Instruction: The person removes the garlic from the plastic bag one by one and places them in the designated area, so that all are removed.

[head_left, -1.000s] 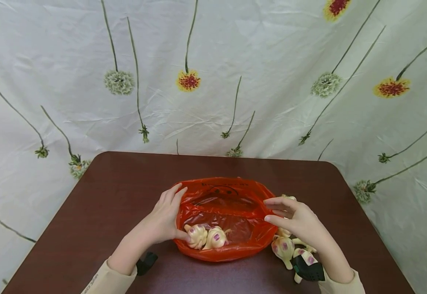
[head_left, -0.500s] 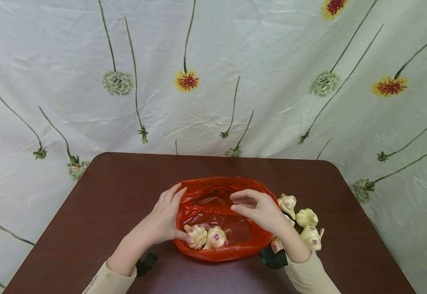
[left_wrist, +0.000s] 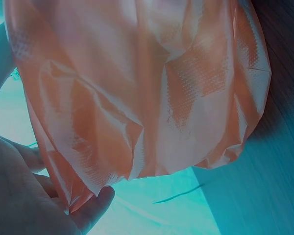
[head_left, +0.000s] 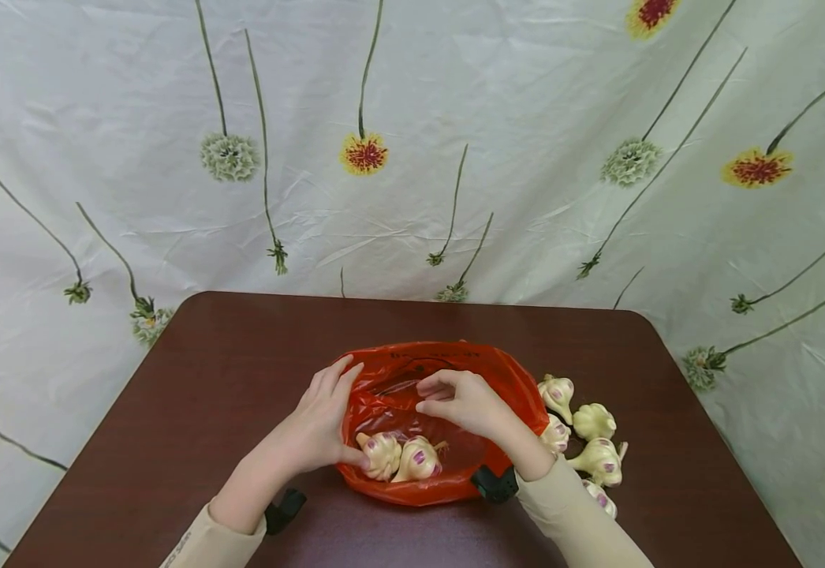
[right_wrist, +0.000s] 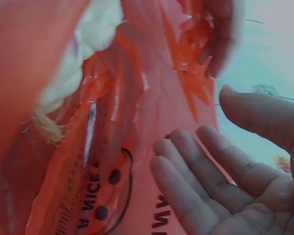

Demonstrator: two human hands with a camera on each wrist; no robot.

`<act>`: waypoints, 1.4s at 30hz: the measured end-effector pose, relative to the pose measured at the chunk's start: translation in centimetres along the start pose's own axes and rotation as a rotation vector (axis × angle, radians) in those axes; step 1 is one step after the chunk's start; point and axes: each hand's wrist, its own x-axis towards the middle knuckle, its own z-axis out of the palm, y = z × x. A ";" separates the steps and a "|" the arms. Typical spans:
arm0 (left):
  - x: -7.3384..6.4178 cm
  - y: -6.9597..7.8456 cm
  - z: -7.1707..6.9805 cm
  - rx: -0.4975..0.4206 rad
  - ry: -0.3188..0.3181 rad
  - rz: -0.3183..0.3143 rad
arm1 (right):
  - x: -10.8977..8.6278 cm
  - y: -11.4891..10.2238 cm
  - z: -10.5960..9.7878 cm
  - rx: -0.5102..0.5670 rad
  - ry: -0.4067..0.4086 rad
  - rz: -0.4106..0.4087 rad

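Observation:
A red plastic bag [head_left: 448, 493] stands wide-mouthed on the table, with two garlic bulbs visible inside, a left bulb [head_left: 382, 456] and a right bulb [head_left: 418, 459]. My left hand [head_left: 316, 422] holds the bag's left side, its thumb and fingers curved over the rim. In the left wrist view the bag wall [left_wrist: 152, 122] fills most of the picture. Over the bag's mouth hovers my right hand [head_left: 465, 402], palm facing left, fingers loosely bent and nothing between them. The right wrist view shows its extended fingers [right_wrist: 183, 191] near the printed bag wall.
Several garlic bulbs [head_left: 595, 421] lie on the table right of the bag, partly behind my right forearm. The dark brown table [head_left: 263, 331] has rounded far corners. A white flowered cloth [head_left: 526, 197] hangs behind it.
My right hand has moved left from the bag's right rim to over its mouth, uncovering garlic bulbs on the right. The left hand stays on the bag's left side.

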 end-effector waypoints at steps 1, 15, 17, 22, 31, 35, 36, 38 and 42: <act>0.0 0.0 0.0 -0.001 0.000 0.001 | 0.1 0.1 0.1 -0.020 -0.011 0.005; 0.1 -0.1 0.2 0.004 0.021 0.023 | 0.5 0.9 1.7 -0.239 -0.245 0.031; 0.0 -0.1 0.3 0.000 0.019 0.025 | 0.4 1.0 1.9 -0.244 -0.262 0.035; 0.0 -0.1 0.5 -0.001 0.017 0.029 | 0.4 1.4 2.7 -0.246 -0.287 0.053; 0.0 -0.1 0.6 0.007 0.021 0.023 | 0.5 1.8 3.3 -0.269 -0.313 0.091; 0.0 -0.1 0.5 0.006 0.020 0.022 | 0.4 1.8 3.6 -0.278 -0.307 0.096; 0.0 -0.1 0.5 0.006 0.019 0.021 | 0.4 1.8 3.7 -0.282 -0.304 0.095; 0.1 0.0 0.5 0.004 0.016 0.019 | 0.4 1.8 3.8 -0.289 -0.297 0.102; 0.1 0.0 0.5 0.004 0.017 0.021 | 0.4 1.7 3.8 -0.303 -0.287 0.113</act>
